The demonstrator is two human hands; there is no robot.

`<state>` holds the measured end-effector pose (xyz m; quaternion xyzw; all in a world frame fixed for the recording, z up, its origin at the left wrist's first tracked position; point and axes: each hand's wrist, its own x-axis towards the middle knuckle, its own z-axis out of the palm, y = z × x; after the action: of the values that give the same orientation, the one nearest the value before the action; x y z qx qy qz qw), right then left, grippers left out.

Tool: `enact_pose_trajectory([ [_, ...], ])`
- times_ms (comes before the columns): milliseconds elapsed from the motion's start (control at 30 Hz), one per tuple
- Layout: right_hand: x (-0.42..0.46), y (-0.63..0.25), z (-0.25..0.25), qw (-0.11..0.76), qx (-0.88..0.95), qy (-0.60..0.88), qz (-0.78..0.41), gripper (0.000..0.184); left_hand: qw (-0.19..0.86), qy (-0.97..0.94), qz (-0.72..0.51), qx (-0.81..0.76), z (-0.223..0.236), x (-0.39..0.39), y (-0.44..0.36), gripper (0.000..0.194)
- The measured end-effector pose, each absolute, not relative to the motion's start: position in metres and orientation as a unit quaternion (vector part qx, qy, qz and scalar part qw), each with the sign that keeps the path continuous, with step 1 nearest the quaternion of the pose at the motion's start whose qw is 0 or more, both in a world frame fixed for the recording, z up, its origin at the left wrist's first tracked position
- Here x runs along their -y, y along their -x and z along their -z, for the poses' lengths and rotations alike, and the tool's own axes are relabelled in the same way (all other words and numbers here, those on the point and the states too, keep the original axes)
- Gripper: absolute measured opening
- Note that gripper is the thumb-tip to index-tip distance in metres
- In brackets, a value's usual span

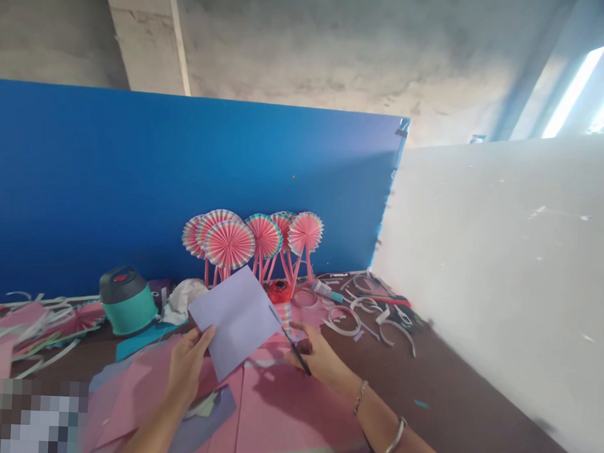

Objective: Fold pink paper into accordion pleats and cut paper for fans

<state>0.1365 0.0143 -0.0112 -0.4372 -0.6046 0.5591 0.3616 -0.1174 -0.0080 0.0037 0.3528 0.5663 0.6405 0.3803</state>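
Note:
A lavender sheet of paper (238, 320) is raised over the table, pinched at its lower left edge by my left hand (191, 358). My right hand (314, 350) grips a pair of scissors (296, 353) with dark handles. The scissors point up and left, with the blade tips by the sheet's right corner; whether they touch it I cannot tell. Beneath both hands lie pink sheets of paper (294, 413), one with a striped border. A bluish-purple paper piece (203, 429) rests by my left forearm with pale scraps on it.
Pink pleated paper fans (230, 244) stand at the back against a blue panel (134, 179). A teal container with a dark lid (127, 300) is left of them. Curled paper strips (345, 320) and a red tape roll (280, 291) lie behind my hands. A white panel (505, 262) borders the right.

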Motion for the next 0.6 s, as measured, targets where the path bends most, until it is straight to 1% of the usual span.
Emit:
enact_pose_trajectory([
  [133, -0.013, -0.137, 0.010, 0.358, 0.611, 0.430, -0.560, 0.072, 0.362, -0.360, -0.628, -0.587, -0.013, 0.013, 0.114, 0.043],
  [267, -0.012, -0.136, 0.009, 0.359, 0.605, 0.430, -0.566, 0.072, 0.376, -0.349, -0.631, -0.581, -0.017, 0.015, 0.112, 0.043],
  [600, -0.009, -0.136, 0.006, 0.364, 0.578, 0.403, -0.609, 0.078, 0.352, -0.345, -0.642, -0.587, -0.006, 0.007, 0.120, 0.044],
])
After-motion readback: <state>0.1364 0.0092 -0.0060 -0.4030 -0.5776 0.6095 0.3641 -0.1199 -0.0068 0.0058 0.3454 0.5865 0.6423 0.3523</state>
